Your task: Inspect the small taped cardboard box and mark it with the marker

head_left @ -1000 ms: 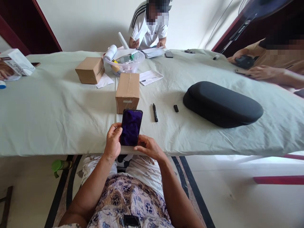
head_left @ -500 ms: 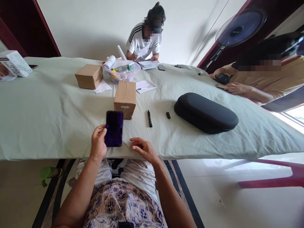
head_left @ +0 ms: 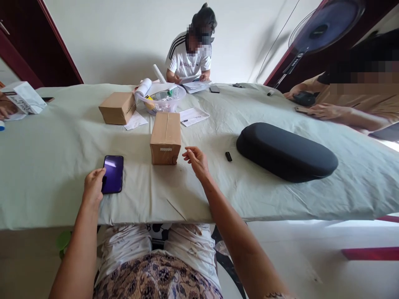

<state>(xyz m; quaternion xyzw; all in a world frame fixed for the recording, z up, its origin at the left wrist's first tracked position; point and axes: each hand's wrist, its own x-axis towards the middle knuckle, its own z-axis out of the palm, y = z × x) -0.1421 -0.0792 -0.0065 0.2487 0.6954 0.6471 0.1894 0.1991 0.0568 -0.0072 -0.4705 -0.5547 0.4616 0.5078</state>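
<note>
My left hand (head_left: 94, 182) grips the left edge of a dark smartphone (head_left: 113, 172), low over the cloth or resting on it; I cannot tell which. Its screen is purplish and catches a reflection. My right hand (head_left: 197, 162) reaches over the table just right of a small cardboard box (head_left: 166, 139), fingers apart and pointing at it, with a small gap between. The black marker that lay there no longer shows; the hand covers its spot. A short black piece (head_left: 228, 156), perhaps a cap, lies further right.
A large black hard case (head_left: 286, 151) lies on the right. Behind stand another cardboard box (head_left: 116, 109), a plastic basket (head_left: 162, 104) of odds and ends and a paper sheet (head_left: 193, 116). Co-workers sit opposite and at right; another person's hand (head_left: 6, 109) is at far left.
My left hand has moved left with the smartphone, away from the small box. My right hand has reached forward to the box's right side, over the marker's place. The view has shifted slightly.
</note>
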